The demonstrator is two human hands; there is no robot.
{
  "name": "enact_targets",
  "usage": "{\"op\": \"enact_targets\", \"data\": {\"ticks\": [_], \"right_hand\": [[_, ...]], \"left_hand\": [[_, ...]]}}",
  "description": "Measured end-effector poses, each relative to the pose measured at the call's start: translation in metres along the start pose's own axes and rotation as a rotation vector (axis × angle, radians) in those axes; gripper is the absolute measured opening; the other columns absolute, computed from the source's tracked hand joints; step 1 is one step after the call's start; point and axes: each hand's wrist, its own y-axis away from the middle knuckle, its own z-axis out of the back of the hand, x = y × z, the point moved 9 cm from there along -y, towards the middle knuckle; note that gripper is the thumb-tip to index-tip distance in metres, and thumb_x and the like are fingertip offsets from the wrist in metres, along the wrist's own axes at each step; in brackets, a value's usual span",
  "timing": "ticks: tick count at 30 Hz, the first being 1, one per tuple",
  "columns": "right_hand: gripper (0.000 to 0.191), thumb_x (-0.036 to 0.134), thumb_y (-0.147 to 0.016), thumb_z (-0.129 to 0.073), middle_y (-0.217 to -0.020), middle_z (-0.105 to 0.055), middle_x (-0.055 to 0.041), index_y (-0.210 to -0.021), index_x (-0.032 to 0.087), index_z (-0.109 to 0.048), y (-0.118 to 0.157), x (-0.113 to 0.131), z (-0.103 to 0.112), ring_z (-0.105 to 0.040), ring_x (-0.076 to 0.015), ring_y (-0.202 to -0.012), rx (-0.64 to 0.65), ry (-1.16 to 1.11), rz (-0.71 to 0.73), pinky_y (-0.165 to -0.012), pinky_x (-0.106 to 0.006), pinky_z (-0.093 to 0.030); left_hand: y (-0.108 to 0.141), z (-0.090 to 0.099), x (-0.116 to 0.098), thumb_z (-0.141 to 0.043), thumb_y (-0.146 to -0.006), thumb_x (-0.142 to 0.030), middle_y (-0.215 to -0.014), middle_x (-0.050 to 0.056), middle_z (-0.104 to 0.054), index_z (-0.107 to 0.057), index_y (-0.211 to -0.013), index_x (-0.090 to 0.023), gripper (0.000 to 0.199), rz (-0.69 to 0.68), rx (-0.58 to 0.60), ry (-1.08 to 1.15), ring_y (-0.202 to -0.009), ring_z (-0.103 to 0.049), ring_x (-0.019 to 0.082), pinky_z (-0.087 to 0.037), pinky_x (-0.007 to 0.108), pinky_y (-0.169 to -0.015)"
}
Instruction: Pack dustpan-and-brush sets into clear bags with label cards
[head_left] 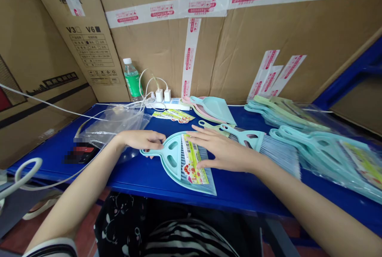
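A mint-green dustpan (176,183) lies on the blue table with a matching hand brush (170,149) nested in it. My left hand (146,141) is closed at the handle end, thumb on top and fingers curled by it. On the brush's grey bristles rests a yellow-green printed label card (193,161). Stretched over the card and bristles is my right hand (222,148), fingers spread and holding nothing; fingertips reach the card's upper edge, but I cannot tell how firmly they touch.
More brushes (277,151) lie to the right, beside bagged dustpan sets (325,149). Behind are loose dustpans (216,108), spare label cards (174,115) and a power strip (179,104). Clear plastic bags (116,123), cables and a bottle (133,82) sit left; cardboard walls enclose the back.
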Motion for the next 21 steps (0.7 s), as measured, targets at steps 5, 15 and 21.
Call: {"op": "enact_targets", "data": {"ticks": [5,15,21], "right_hand": [[0.072,0.054,-0.087,-0.058,-0.151,-0.038,-0.0133,-0.144,0.013,-0.044,0.000,0.005,-0.011,-0.017,-0.0319,-0.145,0.030,-0.004,0.026,-0.117,-0.053,-0.018],[0.088,0.062,-0.083,-0.059,-0.156,-0.027,-0.0180,-0.148,0.008,-0.034,0.007,0.003,-0.016,-0.015,-0.0324,-0.146,0.125,-0.045,-0.063,-0.118,-0.048,-0.017],[0.094,0.064,-0.081,-0.059,-0.159,-0.015,-0.0185,-0.151,0.010,-0.028,0.008,0.005,-0.023,-0.006,-0.0334,-0.146,0.172,-0.105,-0.073,-0.117,-0.051,-0.018]], "left_hand": [[0.001,0.000,-0.001,-0.048,-0.091,-0.047,-0.068,-0.004,-0.046,-0.049,-0.081,-0.017,0.032,-0.004,-0.003,0.004,-0.058,-0.043,0.008,-0.036,0.018,-0.051],[0.002,0.000,0.002,-0.049,-0.091,-0.048,-0.066,-0.004,-0.048,-0.050,-0.081,-0.017,0.032,0.000,-0.003,0.011,-0.056,-0.043,0.008,-0.034,0.018,-0.050],[0.001,0.001,0.000,-0.049,-0.091,-0.047,-0.068,-0.004,-0.047,-0.051,-0.082,-0.016,0.032,-0.021,-0.006,0.013,-0.057,-0.041,0.007,-0.034,0.018,-0.050]]}}
